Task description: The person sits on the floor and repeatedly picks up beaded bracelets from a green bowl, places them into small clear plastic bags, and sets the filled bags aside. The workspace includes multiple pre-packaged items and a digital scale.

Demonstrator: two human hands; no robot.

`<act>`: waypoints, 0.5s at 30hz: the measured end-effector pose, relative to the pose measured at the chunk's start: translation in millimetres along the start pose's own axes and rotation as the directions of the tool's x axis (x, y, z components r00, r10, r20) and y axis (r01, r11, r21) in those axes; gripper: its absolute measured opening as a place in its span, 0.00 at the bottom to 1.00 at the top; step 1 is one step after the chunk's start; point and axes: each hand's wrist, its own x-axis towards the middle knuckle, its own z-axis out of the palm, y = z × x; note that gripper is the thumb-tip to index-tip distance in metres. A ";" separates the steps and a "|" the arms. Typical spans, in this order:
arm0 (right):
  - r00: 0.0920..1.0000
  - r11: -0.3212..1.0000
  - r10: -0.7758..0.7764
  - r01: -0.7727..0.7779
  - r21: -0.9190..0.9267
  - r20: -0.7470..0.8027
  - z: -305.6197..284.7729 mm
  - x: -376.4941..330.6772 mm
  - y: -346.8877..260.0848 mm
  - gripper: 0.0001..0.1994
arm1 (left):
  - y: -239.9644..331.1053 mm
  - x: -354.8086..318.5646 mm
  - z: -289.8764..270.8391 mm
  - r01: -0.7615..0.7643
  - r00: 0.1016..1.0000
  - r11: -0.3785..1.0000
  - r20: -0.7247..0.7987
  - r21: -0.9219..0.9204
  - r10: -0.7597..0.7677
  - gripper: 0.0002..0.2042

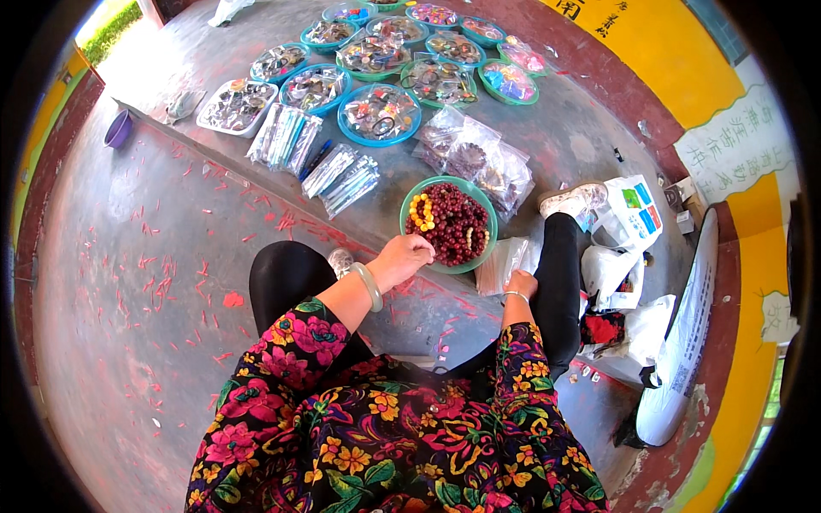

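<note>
A green bowl [475,261] heaped with dark red beads sits on the concrete ledge [564,137]. The left hand [400,259] touches its near rim, fingers curled; whether they grip anything is hidden. The right hand [520,284] pinches clear plastic bags [500,265] just beside the bowl. A white sign [737,141] hangs on the yellow wall; a white packet with coloured squares [637,209] lies right.

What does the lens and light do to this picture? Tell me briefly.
Head view: fisheye bends the concrete step's edge and leaves black corners; daylight glares off the plastic-wrapped trays; the left hand at the green bowl of dark red beads looks sharp.
</note>
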 end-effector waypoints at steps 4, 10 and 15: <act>0.999 0.953 0.039 -0.046 0.299 0.030 -22.0 -42.3 -47.4 0.08 | 3.1 -3.3 -0.4 -0.002 1.000 0.999 -0.003 0.054 0.002 0.08; 0.968 0.882 -0.070 -0.052 0.468 0.241 -47.8 -102.7 -90.9 0.07 | 7.1 -5.7 6.7 -0.010 1.000 0.993 0.019 0.122 0.008 0.08; 0.875 0.841 -0.232 -0.038 0.540 0.424 -42.6 -140.9 -96.7 0.06 | 27.9 -13.0 13.7 -0.019 0.996 0.998 0.093 0.065 0.013 0.09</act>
